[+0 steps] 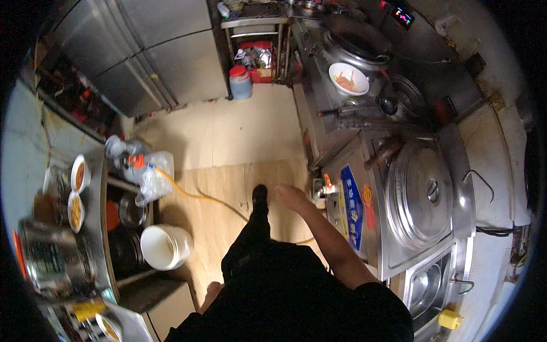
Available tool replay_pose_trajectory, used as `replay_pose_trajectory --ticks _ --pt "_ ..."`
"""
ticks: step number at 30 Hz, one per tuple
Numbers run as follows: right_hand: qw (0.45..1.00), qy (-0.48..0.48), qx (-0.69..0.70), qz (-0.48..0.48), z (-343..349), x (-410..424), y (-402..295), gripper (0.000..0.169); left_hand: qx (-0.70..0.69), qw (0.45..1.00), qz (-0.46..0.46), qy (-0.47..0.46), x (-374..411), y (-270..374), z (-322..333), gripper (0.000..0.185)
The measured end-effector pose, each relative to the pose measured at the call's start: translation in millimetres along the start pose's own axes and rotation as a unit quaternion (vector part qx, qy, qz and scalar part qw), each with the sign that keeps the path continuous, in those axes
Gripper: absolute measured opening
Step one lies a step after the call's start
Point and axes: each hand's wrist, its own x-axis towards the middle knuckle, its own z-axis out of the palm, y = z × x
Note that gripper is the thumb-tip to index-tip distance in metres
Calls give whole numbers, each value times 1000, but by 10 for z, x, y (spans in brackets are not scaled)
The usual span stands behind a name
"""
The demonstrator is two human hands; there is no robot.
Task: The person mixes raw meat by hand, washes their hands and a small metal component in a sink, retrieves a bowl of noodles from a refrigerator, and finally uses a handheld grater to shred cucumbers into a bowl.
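Observation:
My right hand (291,197) hangs over the tiled floor (222,128), its fingers loosely apart with nothing seen in them. Nearest to it is a valve with an orange handle (328,183) on the front of a steel cooker (376,239). A large round metal lid (423,192) lies on that cooker. My left hand (210,295) is low at my side, half hidden by my dark clothes, so its fingers cannot be made out. A white plastic bucket (166,247) stands on the floor ahead of it. One black shoe (259,197) is stepped forward.
A yellow hose (183,191) crosses the floor from plastic-wrapped containers (149,171). On the right counter are a white bowl of pale food (349,80), a ladle (386,104) and a wok (359,42). A red-lidded jug (240,83) stands near the steel fridge (183,68). Filled bowls (76,211) line the left shelf.

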Motion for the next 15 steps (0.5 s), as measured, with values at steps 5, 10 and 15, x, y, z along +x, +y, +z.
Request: replay_pose_trajectory --ticks 5,10,15 --pt "973 -166 -152 45 -485 825 399 34 23 999 12 -40 1335 601 -1501 38" --pt "992 28 -14 125 -1270 1253 438 32 139 967 154 147 3070 2133 -3572 42" --pt "979 80 68 177 -1793 2076 367 29 -63 966 184 169 3833 4003 -5309 34"
